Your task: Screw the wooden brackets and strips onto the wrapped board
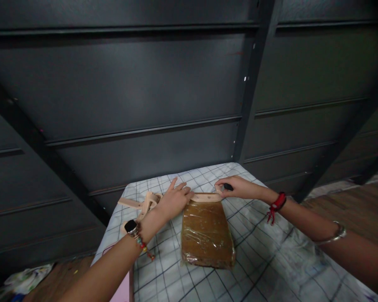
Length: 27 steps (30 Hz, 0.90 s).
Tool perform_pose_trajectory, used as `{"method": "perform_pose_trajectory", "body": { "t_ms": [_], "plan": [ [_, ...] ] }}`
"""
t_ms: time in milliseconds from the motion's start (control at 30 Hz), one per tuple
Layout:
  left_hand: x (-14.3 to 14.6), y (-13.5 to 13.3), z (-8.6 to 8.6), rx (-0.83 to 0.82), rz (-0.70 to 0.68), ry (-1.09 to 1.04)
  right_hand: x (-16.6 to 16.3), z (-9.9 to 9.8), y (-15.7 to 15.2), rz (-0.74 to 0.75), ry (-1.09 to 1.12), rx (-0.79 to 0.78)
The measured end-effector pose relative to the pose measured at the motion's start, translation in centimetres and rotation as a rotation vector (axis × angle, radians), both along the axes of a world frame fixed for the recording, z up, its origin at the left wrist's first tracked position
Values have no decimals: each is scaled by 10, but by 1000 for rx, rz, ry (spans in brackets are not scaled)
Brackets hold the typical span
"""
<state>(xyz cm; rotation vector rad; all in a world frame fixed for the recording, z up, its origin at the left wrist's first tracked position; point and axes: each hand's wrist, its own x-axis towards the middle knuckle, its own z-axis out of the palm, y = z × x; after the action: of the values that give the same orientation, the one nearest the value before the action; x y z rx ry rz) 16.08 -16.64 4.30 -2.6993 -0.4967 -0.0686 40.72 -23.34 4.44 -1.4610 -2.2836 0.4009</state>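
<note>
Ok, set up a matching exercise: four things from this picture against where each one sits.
Things:
1. brown slab wrapped in clear plastic
2. red thread wristband
3. black smartwatch
4. small dark object

Places:
A. on the wrist of the left hand
B. pinched in the fingers of the right hand
C. flat on the checked white cloth
D. on the right hand's wrist

Pairs: 1-C; 2-D; 3-A; 4-B.
</note>
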Motion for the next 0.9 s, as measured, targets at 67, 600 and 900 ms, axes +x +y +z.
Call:
{"method": "perform_pose_trajectory", "body": {
  "t_ms": [67,600,900],
  "plan": [
    [0,1,-2,-9,14,4,-4,1,-2,0,1,4],
    [-20,1,10,-17,40,-153,8,12,-1,-50,-6,4],
    [-102,14,40,-288,271,-159,-68,102,-1,242,-61,303]
  ]
}}
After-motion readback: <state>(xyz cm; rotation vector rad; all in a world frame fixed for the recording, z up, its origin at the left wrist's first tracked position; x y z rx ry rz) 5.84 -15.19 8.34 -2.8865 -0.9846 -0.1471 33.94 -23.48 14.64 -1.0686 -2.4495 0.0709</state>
